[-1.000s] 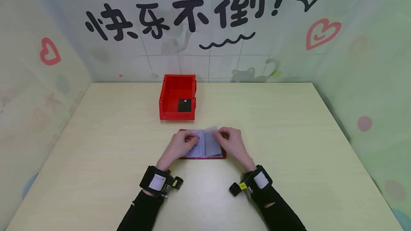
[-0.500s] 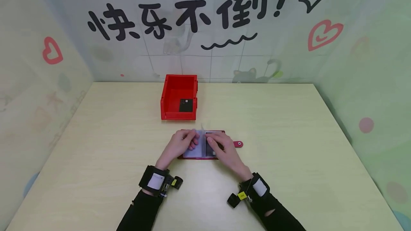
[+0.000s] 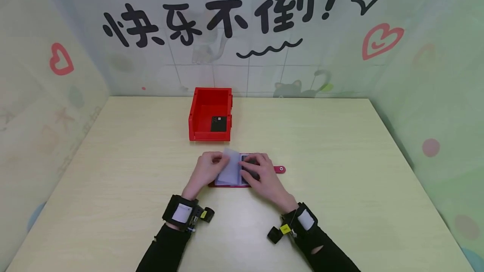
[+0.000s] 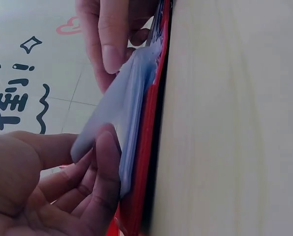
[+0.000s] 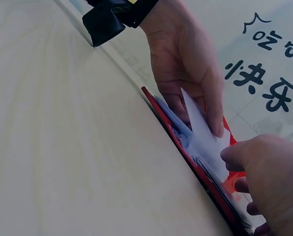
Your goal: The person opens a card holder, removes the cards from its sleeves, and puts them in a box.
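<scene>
I see the left hand (image 3: 206,169) pinching a lifted clear sleeve (image 3: 229,167) of the red card holder (image 3: 264,157); right hand (image 3: 261,174) fingers flat, pressing its right page.

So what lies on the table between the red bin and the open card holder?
Nothing: in the head view, bare table separates the red bin from the card holder.

You are wearing long black sleeves (image 3: 166,249) on both arms. The right sleeve is showing a small hole. A black band (image 3: 181,213) with a white patch is wrapping your left wrist, and another band (image 3: 304,220) is wrapping your right. A little black camera box (image 3: 275,235) with a yellow tag is hanging off each band.
</scene>
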Available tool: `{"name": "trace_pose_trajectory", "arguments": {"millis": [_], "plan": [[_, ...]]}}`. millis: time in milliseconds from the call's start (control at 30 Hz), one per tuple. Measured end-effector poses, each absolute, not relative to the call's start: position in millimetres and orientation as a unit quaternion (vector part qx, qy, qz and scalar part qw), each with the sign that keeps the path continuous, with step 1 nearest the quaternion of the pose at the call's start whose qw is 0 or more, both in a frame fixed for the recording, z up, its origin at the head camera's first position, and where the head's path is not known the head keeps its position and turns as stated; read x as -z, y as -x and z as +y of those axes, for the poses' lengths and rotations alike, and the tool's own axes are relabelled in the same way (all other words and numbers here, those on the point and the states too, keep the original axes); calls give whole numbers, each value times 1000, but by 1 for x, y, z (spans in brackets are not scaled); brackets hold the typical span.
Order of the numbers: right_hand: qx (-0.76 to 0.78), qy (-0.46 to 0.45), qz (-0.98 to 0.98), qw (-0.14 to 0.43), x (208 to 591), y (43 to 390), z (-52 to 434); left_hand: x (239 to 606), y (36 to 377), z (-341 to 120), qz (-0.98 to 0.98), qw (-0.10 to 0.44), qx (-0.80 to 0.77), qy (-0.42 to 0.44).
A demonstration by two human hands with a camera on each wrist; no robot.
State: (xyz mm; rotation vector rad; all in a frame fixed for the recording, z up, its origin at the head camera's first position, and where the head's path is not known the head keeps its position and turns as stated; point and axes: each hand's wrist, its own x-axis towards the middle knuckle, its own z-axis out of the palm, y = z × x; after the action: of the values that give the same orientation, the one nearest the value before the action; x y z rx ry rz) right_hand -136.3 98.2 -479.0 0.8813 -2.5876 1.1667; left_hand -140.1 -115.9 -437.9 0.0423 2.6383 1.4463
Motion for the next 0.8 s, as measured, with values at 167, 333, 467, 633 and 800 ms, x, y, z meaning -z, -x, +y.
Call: {"name": "trace_pose_trajectory", "arguments": {"millis": [167,333,467,633,800], "plan": [[-357,-254,-892,111,480,143,115,436,139,-114,885,37,-464,1],[-339,-221,-911,80,482,147,132,434,136,-113,901,23,-432,10],[-324,-217,-918,68,482,147,135,433,135,-113,907,27,-420,20],[-317,-210,-923,51,480,148,134,431,134,-109,915,26,-401,28],[-314,-205,-926,43,479,148,134,427,133,-95,924,23,-382,-7]]}}
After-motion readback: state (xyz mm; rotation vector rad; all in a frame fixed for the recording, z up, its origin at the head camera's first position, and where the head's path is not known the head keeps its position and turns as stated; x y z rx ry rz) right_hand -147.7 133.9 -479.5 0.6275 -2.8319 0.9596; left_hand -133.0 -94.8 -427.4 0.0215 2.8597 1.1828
